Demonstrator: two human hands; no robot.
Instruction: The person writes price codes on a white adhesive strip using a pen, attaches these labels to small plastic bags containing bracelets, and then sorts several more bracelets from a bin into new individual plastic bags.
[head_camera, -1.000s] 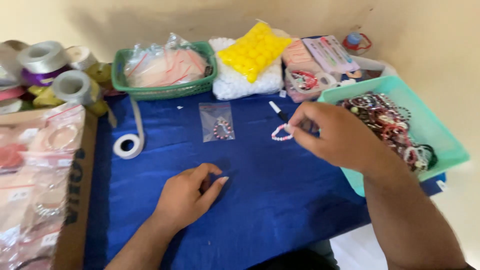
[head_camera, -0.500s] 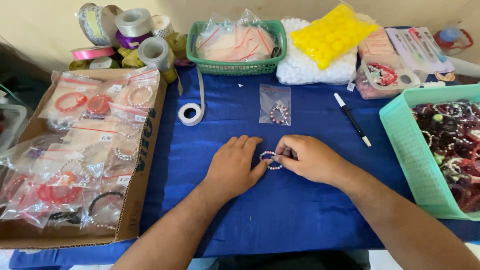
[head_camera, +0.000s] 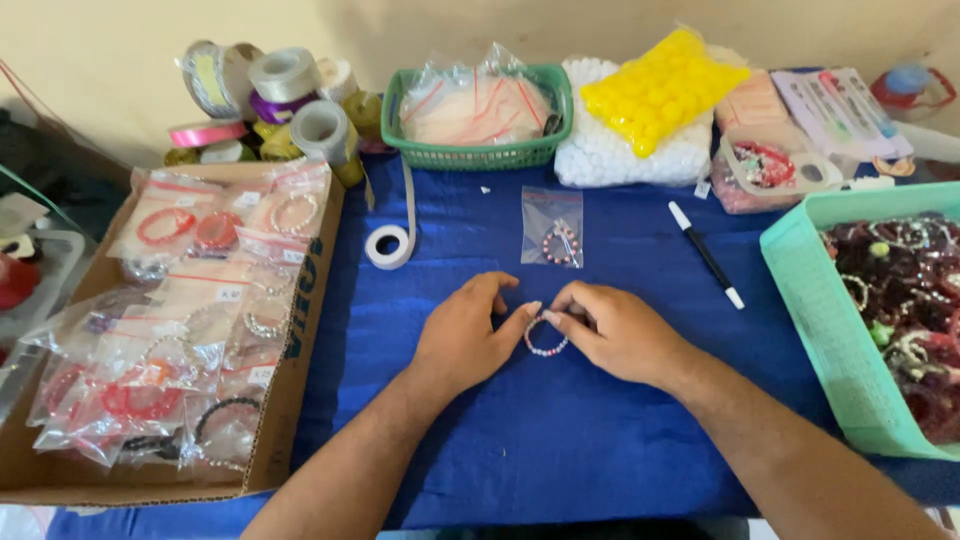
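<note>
A small pink and white bead bracelet (head_camera: 546, 342) lies on the blue cloth (head_camera: 560, 450) between my two hands. My left hand (head_camera: 463, 335) touches its left side with thumb and fingertip. My right hand (head_camera: 615, 330) pinches its right side with thumb and forefinger. Just beyond the hands lies a small clear zip bag (head_camera: 553, 226) with another bead bracelet inside.
A teal tray (head_camera: 820, 320) of several bracelets stands at the right. A cardboard box (head_camera: 290, 400) of bagged bracelets sits at the left. A black and white marker (head_camera: 706, 254), a white tape roll (head_camera: 388, 246), a green basket (head_camera: 480, 155), ribbon spools (head_camera: 285, 100) and bead bags (head_camera: 660, 85) line the back.
My right hand carried the bracelet from near the teal tray to the middle of the cloth. My left hand came up to meet it and now touches the bracelet.
</note>
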